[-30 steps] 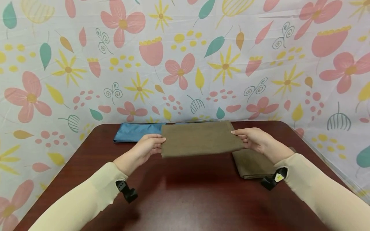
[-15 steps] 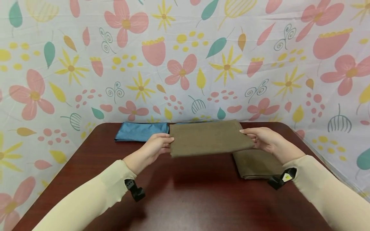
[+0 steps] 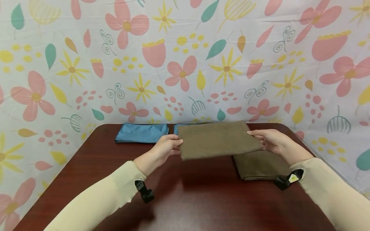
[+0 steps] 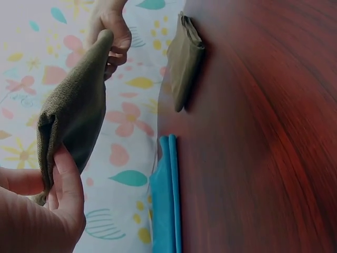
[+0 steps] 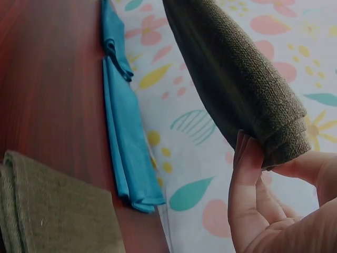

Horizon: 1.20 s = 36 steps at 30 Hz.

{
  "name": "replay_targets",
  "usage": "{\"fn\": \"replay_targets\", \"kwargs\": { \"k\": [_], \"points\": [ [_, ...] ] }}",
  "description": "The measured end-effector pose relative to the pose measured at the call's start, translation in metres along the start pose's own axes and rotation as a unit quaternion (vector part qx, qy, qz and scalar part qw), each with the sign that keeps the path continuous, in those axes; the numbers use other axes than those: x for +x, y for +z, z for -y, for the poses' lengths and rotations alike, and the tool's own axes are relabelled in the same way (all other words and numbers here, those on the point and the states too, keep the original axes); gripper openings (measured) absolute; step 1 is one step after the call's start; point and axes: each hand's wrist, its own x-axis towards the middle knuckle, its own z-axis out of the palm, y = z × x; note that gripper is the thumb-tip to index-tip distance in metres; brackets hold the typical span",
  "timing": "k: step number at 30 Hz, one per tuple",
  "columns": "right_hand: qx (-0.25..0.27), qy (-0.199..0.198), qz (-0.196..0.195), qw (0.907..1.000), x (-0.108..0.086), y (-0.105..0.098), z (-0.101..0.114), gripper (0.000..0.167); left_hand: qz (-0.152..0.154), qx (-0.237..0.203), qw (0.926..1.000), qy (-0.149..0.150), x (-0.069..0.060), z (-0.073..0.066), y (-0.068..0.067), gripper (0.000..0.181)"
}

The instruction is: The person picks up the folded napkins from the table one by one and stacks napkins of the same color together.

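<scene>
A folded olive-brown cloth [image 3: 216, 141] is held up above the table, stretched flat between both hands. My left hand [image 3: 160, 152] pinches its left edge between thumb and fingers; the left wrist view shows the folded layers of the cloth [image 4: 73, 110] there. At the opposite edge my right hand [image 3: 274, 142] pinches the cloth's right end, with the thumb on one face and fingers on the other. Below and to the right lies a second folded olive-brown cloth [image 3: 257, 168] on the table, partly hidden by the held cloth and right hand.
Along the back of the dark red-brown table [image 3: 185, 205] lie two folded blue cloths: one blue cloth [image 3: 141, 133] at the left, and another blue cloth [image 5: 126, 142] mostly behind the held one in the head view. A flower-patterned curtain [image 3: 185, 64] hangs behind the table.
Both hands have moved to the right with the held olive-brown cloth, which now covers more of the lying brown cloth. More of the left blue cloth shows. The grips are unchanged.
</scene>
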Motion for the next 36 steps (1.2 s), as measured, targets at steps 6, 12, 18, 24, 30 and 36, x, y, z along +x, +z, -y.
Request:
{"fn": "replay_targets", "kwargs": {
  "k": [6, 12, 18, 24, 30, 36],
  "points": [
    [0.016, 0.011, -0.001, 0.9998, 0.001, -0.009, -0.006, 0.083, 0.017, -0.006, 0.9998, 0.004, 0.005, 0.004, 0.010, 0.041],
    [-0.023, 0.022, -0.026, 0.9991, -0.002, -0.023, -0.013, 0.079, 0.027, -0.006, 0.9996, 0.007, 0.011, 0.007, 0.024, 0.044],
    [-0.017, 0.033, -0.036, 0.9986, -0.007, -0.039, -0.020, 0.081, 0.042, -0.007, 0.9991, 0.007, 0.021, 0.006, 0.040, 0.049],
    [-0.070, 0.044, -0.034, 0.9960, -0.008, -0.053, -0.024, 0.095, 0.042, -0.016, 0.9990, -0.003, 0.029, 0.008, 0.053, 0.048],
    [-0.085, 0.049, -0.032, 0.9947, -0.010, -0.064, -0.026, 0.097, 0.047, -0.020, 0.9986, -0.011, 0.034, 0.009, 0.063, 0.048],
    [-0.082, 0.047, -0.036, 0.9948, -0.010, -0.075, -0.028, 0.097, 0.047, -0.032, 0.9983, -0.011, 0.042, 0.011, 0.073, 0.048]
  ]
}}
